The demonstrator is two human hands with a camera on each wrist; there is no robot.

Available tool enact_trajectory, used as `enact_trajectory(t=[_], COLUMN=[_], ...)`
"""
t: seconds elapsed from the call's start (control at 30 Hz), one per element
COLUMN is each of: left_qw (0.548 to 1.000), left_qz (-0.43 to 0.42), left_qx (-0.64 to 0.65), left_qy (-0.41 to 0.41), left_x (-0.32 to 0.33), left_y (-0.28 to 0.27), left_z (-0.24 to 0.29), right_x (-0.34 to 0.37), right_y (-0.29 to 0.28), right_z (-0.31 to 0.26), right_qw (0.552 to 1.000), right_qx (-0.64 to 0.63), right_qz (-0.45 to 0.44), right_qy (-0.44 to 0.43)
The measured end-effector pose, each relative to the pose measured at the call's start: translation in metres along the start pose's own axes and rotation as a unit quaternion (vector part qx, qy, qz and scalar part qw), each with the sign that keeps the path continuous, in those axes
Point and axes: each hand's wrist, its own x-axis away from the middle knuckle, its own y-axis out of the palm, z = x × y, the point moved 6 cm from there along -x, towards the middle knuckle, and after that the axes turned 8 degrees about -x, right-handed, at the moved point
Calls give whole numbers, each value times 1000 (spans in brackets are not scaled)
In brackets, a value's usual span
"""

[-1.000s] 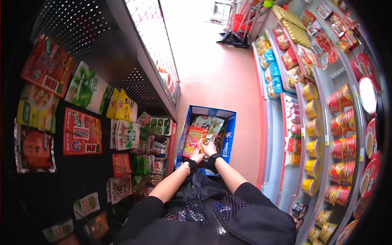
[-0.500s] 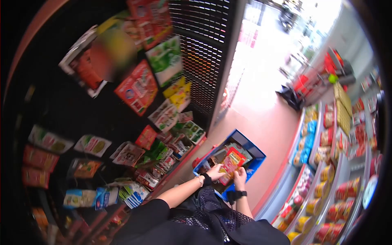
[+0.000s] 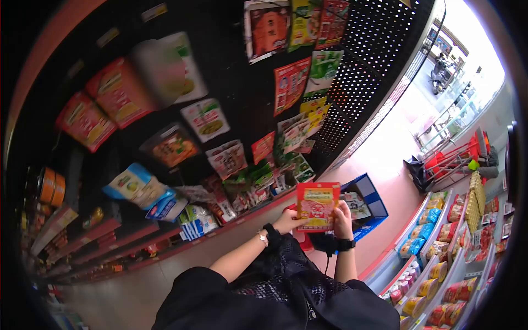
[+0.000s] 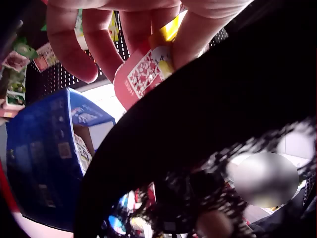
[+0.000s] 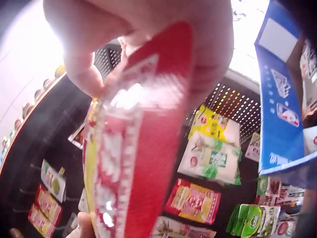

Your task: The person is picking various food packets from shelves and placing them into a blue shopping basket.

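Both hands hold a red and yellow packet upright before the body in the head view. The left hand pinches its lower left edge, while the right hand grips its right side. Behind the right hand, a blue box holds other packets. Close up in the right wrist view, the packet is seen from its side, with the right hand around its upper part. In the left wrist view the left hand has fingers and thumb on the packet, beside the blue box.
A black rack on the left carries hanging packets, among them two red ones and a white-green one. Shelves with cup noodles and bags stand at the right. A red cart is by the bright doorway.
The view has swung left toward the rack. Both hands have lifted the packet out of the blue box and now hold it upright beside the box.
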Motion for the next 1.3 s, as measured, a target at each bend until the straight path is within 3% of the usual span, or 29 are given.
enact_trajectory(t=[0.1,0.2,0.3,0.37,0.77,1.17,1.3], left_qw=[998,996,992,991,974,955,924], left_qz=[45,88,125,115,224,288,357], left_qx=[37,-12,-26,-59,-24,-70,-35], left_qy=[7,18,21,-42,7,24,132], left_x=[60,112,163,191,272,272,280], left_y=[-37,-66,-85,-91,-130,-167,-189], left_z=[7,-18,-29,-43,-67,16,98], right_x=[12,33,51,61,94,44,19], right_y=[77,121,133,146,223,299,334], right_z=[25,64,107,125,164,117,92], right_qw=[995,975,964,962,942,937,923], right_qx=[90,159,165,157,125,103,152], right_qz=[-43,-109,-124,-149,-243,-312,-347], right_qy=[31,108,170,170,197,117,63])
